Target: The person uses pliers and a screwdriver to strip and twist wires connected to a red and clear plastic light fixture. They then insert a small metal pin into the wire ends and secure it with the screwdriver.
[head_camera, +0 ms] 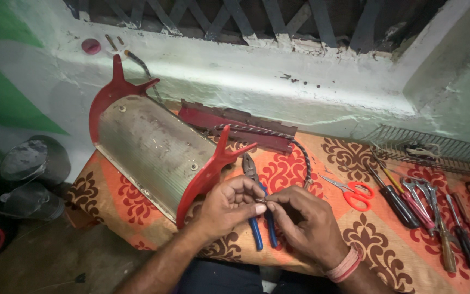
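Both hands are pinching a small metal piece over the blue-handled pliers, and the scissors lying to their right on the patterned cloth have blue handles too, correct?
Not quite. The head view shows the scissors with red handles, not blue. The rest holds: the left hand and right hand pinch a small metal piece over the blue-handled pliers, and the scissors lie to their right on the patterned cloth.

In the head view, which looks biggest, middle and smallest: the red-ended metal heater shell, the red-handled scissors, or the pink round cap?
1. Ribbed grey metal heater shell with red ends
2. Red-handled scissors
3. Pink round cap on the ledge, though it lies farther away
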